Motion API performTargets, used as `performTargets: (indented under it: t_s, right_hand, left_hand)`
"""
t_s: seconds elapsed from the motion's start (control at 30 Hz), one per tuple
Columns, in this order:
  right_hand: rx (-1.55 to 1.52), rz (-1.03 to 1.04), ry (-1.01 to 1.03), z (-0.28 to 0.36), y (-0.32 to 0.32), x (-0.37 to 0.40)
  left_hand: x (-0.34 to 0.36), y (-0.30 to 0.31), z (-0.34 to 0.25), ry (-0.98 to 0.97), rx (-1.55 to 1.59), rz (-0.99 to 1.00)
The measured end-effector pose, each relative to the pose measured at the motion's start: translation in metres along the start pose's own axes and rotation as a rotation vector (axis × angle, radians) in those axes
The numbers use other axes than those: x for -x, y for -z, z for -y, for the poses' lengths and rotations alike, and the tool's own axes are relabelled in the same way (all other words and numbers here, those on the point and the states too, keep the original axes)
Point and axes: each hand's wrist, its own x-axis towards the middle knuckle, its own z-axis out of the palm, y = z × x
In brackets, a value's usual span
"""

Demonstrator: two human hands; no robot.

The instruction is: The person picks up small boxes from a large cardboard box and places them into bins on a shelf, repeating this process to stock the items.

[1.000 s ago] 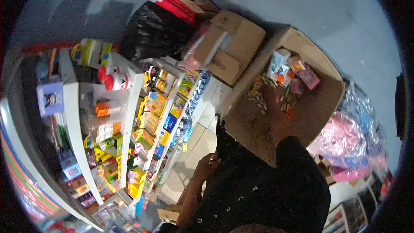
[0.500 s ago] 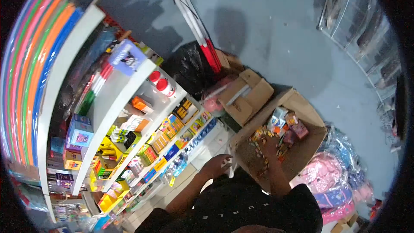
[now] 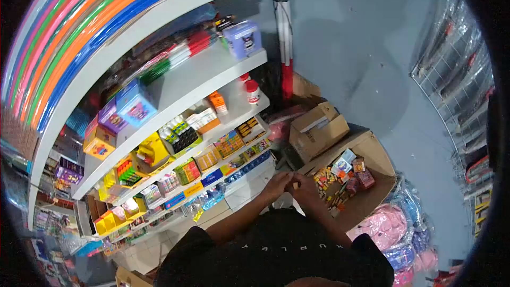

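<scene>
Both hands meet in front of my chest, beside the left edge of the open cardboard box (image 3: 380, 194). My left hand (image 3: 277, 186) is closed on what looks like a thin white plastic bag (image 3: 287, 201), partly hidden under the hands. My right hand (image 3: 305, 191) has its fingers pinched together against the left one; a small brownish item may be between them, too small to name. Inside the box lie many small colourful sticks or pieces (image 3: 323, 178), a light blue-white packet (image 3: 346, 158) and small reddish boxes (image 3: 365, 179).
White shelves (image 3: 196, 79) with boxed goods stand on the left. Behind the open box is another cardboard box (image 3: 319, 130), with red-and-white poles (image 3: 287, 74) nearby. Plastic-wrapped pink bags (image 3: 388, 226) lie at right; a wire rack (image 3: 446, 111) stands further right.
My right hand has come out of the box and joined my left hand. The view has turned, so the shelves and box appear shifted.
</scene>
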Motion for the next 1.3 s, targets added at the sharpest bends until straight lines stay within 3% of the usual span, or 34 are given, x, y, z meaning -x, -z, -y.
performTargets:
  t_s: [0.17,0.3,0.33,0.37,0.4,0.47,0.5,0.63,0.87,1.0,1.1,1.2,1.3]
  right_hand:
    - [-0.159,0.134,-0.031,0.043,-0.022,-0.008]
    - [-0.201,0.130,0.009,0.027,-0.046,-0.036]
    - [-0.195,0.097,0.061,0.038,-0.044,-0.043]
    - [-0.334,0.165,-0.085,0.045,-0.045,-0.049]
    - [-0.471,0.234,-0.239,0.052,-0.047,-0.055]
    - [-0.691,0.252,-0.313,0.077,-0.047,-0.060]
    - [-0.723,0.242,-0.289,0.085,-0.054,-0.065]
    - [-0.837,0.228,-0.193,0.118,-0.080,-0.063]
    - [-0.805,0.332,-0.189,0.147,-0.122,-0.044]
    - [-0.541,0.370,-0.178,0.153,-0.138,-0.040]
    - [-0.765,0.206,-0.430,0.140,-0.143,-0.046]
    - [-1.206,0.236,-0.634,0.096,-0.139,-0.056]
    - [-1.366,0.262,-0.569,0.090,-0.124,-0.057]
  left_hand:
    - [0.039,0.053,0.014,0.034,0.293,0.003]
    - [0.064,0.076,0.006,-0.078,-0.056,-0.206]
    - [0.068,0.078,-0.001,-0.041,0.305,-0.231]
    - [0.074,0.081,-0.007,-0.099,0.303,-0.226]
    - [0.083,0.079,-0.022,-0.076,0.292,-0.268]
    - [0.091,0.086,-0.028,-0.172,0.023,-0.322]
    - [0.104,0.085,-0.045,-0.200,-0.148,-0.344]
    - [0.128,0.095,-0.059,-0.285,-0.100,-0.369]
    - [0.167,0.123,-0.052,-0.290,-0.109,-0.444]
    - [0.181,0.141,-0.036,-0.236,-0.217,-0.488]
    - [0.190,0.152,-0.028,-0.201,-0.225,-0.561]
    - [0.194,0.168,-0.010,-0.224,-0.135,-0.600]
    - [0.199,0.177,-0.011,-0.203,-0.124,-0.609]
